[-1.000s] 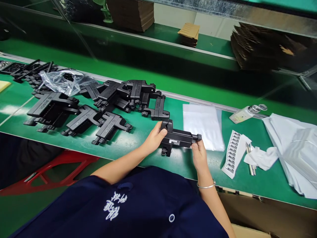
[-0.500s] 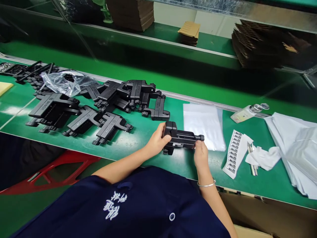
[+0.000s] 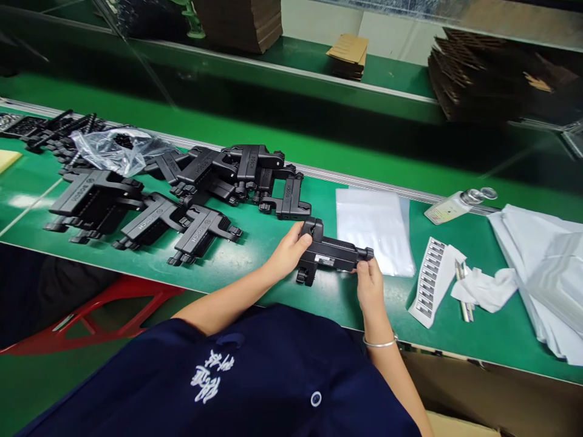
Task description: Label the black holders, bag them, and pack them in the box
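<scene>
Black clamp-like unit [image 3: 336, 249] held in both hands above the worktop [image 3: 255, 267], near its front edge. Left hand [image 3: 288, 254]: fingers wrapped on the bracket end, thumb across the near side. Right hand [image 3: 370, 285]: thumb and fingers pinch the opposite end just below the knob [image 3: 368, 252]; some fingertips hidden behind. Unit: dark, elongated body, roughly level, cross-bracket at left end, white label [image 3: 325, 261] facing front edge. Beyond it, flat clear bags [image 3: 376, 233]. Like units [image 3: 204, 233] grouped left, some reaching the far edge. Left of these, a crumpled clear bag [image 3: 98, 152] with small black pieces [image 3: 124, 141] inside. At the far left corner, shallow trays [image 3: 11, 133] of small silvery and dark pieces, too small to identify.
</scene>
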{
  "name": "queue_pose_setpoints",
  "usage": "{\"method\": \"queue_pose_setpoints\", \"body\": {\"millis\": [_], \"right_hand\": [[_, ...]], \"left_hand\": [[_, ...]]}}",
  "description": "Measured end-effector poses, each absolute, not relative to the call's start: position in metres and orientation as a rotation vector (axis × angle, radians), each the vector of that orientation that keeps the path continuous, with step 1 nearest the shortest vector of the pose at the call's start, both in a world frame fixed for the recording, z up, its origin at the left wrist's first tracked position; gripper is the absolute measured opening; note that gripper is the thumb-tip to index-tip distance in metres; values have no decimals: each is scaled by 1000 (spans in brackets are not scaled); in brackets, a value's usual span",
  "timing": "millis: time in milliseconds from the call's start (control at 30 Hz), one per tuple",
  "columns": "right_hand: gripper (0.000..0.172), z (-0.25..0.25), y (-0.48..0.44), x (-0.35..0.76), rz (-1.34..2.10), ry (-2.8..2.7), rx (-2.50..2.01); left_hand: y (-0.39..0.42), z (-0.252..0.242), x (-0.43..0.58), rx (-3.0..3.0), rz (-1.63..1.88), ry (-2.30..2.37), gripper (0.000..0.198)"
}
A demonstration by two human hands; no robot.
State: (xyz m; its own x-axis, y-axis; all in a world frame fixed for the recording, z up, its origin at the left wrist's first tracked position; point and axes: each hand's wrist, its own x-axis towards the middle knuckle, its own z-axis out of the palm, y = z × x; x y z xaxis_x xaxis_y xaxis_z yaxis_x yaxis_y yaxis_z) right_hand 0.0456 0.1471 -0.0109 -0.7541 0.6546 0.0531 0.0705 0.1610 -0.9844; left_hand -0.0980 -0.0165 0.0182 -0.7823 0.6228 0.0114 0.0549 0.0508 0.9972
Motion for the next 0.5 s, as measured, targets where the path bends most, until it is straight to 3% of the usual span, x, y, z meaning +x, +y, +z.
{"method": "queue_pose_setpoints", "body": {"millis": [133, 500], "right_hand": [[33, -11, 151, 45, 1684, -1914, -666], [37, -3, 151, 51, 1651, -2069, -541]], "left_hand": [[-18, 18, -97, 720, 1733, 1909, 63], [-15, 10, -99, 489, 1797, 1809, 61]]}}
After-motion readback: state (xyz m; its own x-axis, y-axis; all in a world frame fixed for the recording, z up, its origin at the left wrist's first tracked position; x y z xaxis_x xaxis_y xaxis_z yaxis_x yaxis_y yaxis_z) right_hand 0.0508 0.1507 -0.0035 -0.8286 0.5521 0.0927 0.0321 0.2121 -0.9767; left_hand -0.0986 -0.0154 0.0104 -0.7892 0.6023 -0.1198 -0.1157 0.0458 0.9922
